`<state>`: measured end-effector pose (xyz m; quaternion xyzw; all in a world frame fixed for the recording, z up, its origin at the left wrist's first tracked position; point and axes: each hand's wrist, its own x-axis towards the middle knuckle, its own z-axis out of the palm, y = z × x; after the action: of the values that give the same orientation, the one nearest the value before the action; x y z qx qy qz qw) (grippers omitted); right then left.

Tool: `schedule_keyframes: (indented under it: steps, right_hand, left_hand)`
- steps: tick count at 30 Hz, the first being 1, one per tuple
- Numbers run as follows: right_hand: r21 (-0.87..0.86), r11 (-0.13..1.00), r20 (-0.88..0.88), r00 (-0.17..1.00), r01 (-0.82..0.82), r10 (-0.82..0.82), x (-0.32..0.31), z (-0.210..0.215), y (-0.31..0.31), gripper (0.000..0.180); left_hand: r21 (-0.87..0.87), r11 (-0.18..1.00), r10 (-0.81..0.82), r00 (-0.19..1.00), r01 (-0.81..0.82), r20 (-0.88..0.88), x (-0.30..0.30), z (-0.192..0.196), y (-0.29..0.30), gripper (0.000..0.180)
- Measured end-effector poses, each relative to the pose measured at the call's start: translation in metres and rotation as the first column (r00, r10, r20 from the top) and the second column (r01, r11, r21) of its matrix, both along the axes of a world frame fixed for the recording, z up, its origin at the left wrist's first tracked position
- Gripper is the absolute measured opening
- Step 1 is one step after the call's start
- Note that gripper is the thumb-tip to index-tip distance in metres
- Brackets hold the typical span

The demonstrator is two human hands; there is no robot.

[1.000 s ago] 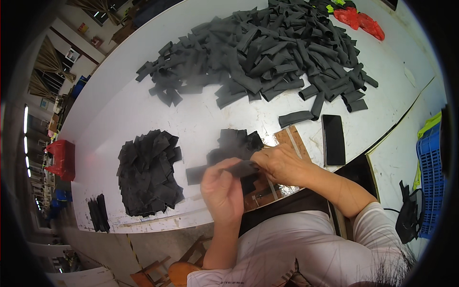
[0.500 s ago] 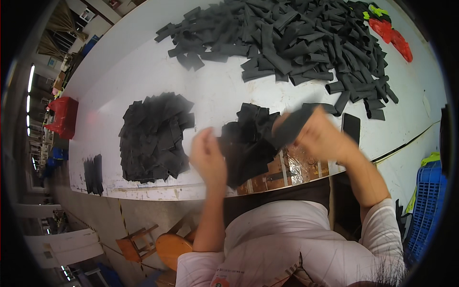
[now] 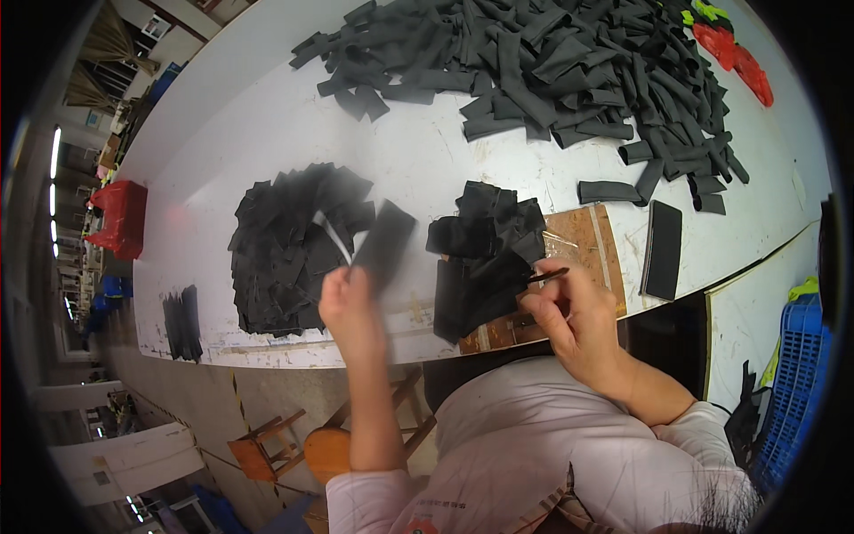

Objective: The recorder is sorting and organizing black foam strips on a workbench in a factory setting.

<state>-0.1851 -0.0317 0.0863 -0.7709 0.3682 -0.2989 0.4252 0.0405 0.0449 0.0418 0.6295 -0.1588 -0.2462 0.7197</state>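
Note:
My left hand (image 3: 351, 303) grips a dark grey fabric strip (image 3: 384, 245), blurred by motion, between the two nearer piles. A thin white streak (image 3: 334, 236) shows beside that hand; what it is I cannot tell. On the left lies a broad pile of flat dark fabric pieces (image 3: 285, 258). My right hand (image 3: 574, 320) is closed in a pinch on a thin dark object (image 3: 547, 275), too small to name. It is at the right edge of a smaller heap of black fabric pieces (image 3: 485, 289), which partly covers a brown board (image 3: 587, 245).
A large heap of grey fabric strips (image 3: 551, 71) spreads over the far side of the white table (image 3: 222, 107). A flat dark rectangular thing (image 3: 663, 249) lies right of the board. Red bags (image 3: 734, 60) sit far right, a blue crate (image 3: 790, 383) lower right, wooden stools (image 3: 329, 449) below.
A dark strip that was stretched near my right hand is gone from there, and my left hand holds one farther left. My right hand has come down and nearer to me.

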Motion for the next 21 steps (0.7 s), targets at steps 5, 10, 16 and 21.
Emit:
schedule_keyframes:
  steps: [5, 10, 16, 21]
  right_hand:
    - [-0.162, 0.984, 0.356, 0.934, 0.07, -0.008, 0.008, -0.014, 0.033, 0.054]
    - [0.269, 0.959, 0.215, 0.976, -0.093, 0.034, 0.021, -0.017, 0.025, 0.047]
    - [0.177, 0.984, 0.215, 0.975, 0.016, -0.055, 0.023, -0.032, 0.025, 0.011]
    - [-0.151, 0.988, 0.11, 0.994, 0.034, -0.017, 0.014, -0.032, 0.02, 0.016]
  left_hand:
    - [-0.361, 0.922, -0.319, 0.805, 0.141, -0.5, -0.046, 0.008, 0.031, 0.027]
    - [-0.452, 0.859, -0.485, 0.671, 0.243, -0.561, -0.082, -0.001, 0.034, 0.032]
    - [0.054, 0.9, -0.375, 0.833, 0.432, -0.407, -0.101, -0.015, 0.046, 0.024]
    - [0.231, 0.946, -0.25, 0.965, 0.228, 0.073, -0.107, -0.005, 0.045, 0.018]
